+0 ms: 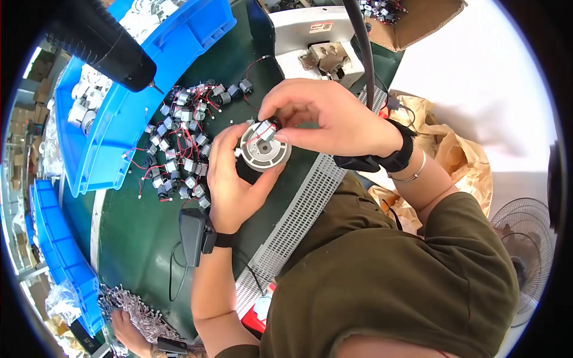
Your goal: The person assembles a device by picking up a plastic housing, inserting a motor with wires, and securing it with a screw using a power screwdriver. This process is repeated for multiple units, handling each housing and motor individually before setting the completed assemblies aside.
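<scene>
My left hand point(233, 185) is wrapped round a round, light-grey plastic housing point(264, 160) with a slotted rim and a hollow middle. Thumb and fingers of my right hand point(316, 116) pinch a small grey motor point(266, 129) with thin red and black wires, held at the housing's upper part. Whether the motor sits inside the housing or just above it, I cannot tell. Left of my left hand a loose pile of small wired motors point(179, 143) lies on the green work surface point(143, 238).
A black electric screwdriver point(122, 56) hangs at the upper left, above a blue bin point(113, 131) of white parts. A grey metal fixture point(325, 56) stands at the back. At the lower left, a co-worker's hand point(128, 334) touches a heap of wired parts point(140, 310).
</scene>
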A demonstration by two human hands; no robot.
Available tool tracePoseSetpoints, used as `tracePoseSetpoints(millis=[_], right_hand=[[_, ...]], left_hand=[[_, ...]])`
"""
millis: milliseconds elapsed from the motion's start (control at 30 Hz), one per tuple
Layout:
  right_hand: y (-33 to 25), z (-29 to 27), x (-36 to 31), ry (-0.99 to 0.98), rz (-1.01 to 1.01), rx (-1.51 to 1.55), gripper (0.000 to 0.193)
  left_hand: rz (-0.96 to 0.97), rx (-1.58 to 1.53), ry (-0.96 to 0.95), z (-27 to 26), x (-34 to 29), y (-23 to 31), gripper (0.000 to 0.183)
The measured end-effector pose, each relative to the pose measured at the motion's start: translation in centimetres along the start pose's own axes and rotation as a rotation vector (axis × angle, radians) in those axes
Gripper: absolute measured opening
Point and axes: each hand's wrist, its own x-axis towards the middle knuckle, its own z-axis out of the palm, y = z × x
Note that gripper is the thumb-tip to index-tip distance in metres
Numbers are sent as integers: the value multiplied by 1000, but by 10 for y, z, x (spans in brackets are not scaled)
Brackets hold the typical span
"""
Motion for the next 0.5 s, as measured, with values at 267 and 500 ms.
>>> tracePoseSetpoints(millis=[267,500], right_hand=[[-7,-5,10,-19,-218,-407,27],[-10,0,1,56,-42,-198,25]], left_hand=[[16,69,-108,-8,2,1,72],[-113,-293,-116,-10,-6,-3,71]])
